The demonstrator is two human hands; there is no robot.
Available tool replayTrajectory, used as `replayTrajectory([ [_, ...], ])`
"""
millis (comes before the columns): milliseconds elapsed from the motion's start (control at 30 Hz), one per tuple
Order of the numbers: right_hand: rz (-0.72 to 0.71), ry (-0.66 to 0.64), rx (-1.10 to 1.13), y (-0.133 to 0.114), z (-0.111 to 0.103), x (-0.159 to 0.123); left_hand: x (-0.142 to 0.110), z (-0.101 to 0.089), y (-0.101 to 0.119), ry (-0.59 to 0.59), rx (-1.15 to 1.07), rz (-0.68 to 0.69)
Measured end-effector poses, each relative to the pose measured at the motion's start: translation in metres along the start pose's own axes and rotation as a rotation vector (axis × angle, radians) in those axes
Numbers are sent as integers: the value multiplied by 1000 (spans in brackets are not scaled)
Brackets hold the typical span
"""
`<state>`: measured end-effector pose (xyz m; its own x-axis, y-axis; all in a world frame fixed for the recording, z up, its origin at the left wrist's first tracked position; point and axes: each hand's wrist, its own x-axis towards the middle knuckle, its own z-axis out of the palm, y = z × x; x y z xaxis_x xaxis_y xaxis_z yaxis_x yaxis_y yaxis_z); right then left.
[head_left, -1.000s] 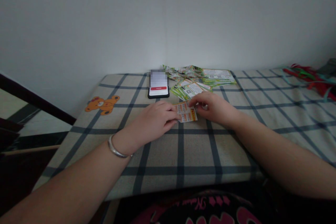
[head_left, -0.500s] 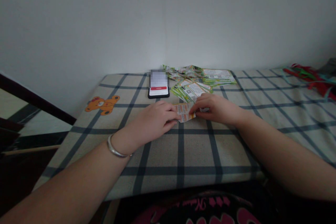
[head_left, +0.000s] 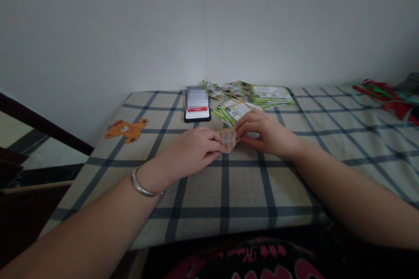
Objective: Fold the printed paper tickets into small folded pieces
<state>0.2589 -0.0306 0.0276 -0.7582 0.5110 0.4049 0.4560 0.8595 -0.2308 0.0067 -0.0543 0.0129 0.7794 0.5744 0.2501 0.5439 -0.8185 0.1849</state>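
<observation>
A small printed paper card (head_left: 228,138), orange and white, lies low over the checked tablecloth between my hands. My left hand (head_left: 199,147), with a silver bangle at the wrist, is closed on its left edge. Pinching its right side is my right hand (head_left: 262,133), and that side looks bent up. Just beyond, several fanned green-and-white leaflets (head_left: 234,110) lie partly hidden by my right hand. A phone (head_left: 197,111) with its screen lit rests behind my left hand.
Crumpled green wrappers (head_left: 229,90) and a stack of leaflets (head_left: 273,94) lie along the wall. An orange bear figure (head_left: 127,130) is at the left. Red and green fabric (head_left: 389,100) is heaped at the far right. The tablecloth (head_left: 203,192) reaches the table's front edge.
My right hand has shifted slightly up and left, bending the card's right side upward, so less of the card shows. My left hand has stayed nearly still.
</observation>
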Motion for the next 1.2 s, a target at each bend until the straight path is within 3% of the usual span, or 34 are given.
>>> replayTrajectory([
  [333, 79, 37, -43, 3, 20, 5, 0, -1, 2, -15, 16, 9],
  [667, 248, 47, -41, 0, 31, 11, 0, -3, 10, -46, 79, -6],
  [1200, 327, 44, -52, -3, 35, 13, 1, -6, 11, -52, 94, -14],
])
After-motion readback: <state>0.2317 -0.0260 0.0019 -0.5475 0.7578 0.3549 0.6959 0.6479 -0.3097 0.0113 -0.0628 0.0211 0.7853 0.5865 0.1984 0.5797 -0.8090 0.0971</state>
